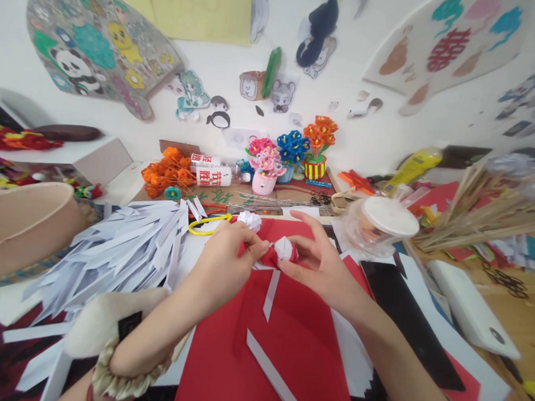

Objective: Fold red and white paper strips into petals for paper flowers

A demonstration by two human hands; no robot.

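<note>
My left hand (227,252) and my right hand (316,256) meet above a red paper sheet (279,343). Between them they pinch a small folded piece of red and white paper (280,251). The left thumb and forefinger close on its left end. The right fingers curl around its right side. A white paper strip (271,294) hangs down from the piece. Just behind the left hand lies a finished white paper flower (250,220). A second white strip (271,371) lies flat on the red sheet nearer to me.
A heap of cut white paper strips (123,247) covers the left. Yellow-handled scissors (207,223) lie behind my hands. A lidded plastic tub (379,224), wooden sticks (479,221), a white box (471,307), glue bottles (213,174) and pots of paper flowers (291,154) stand around.
</note>
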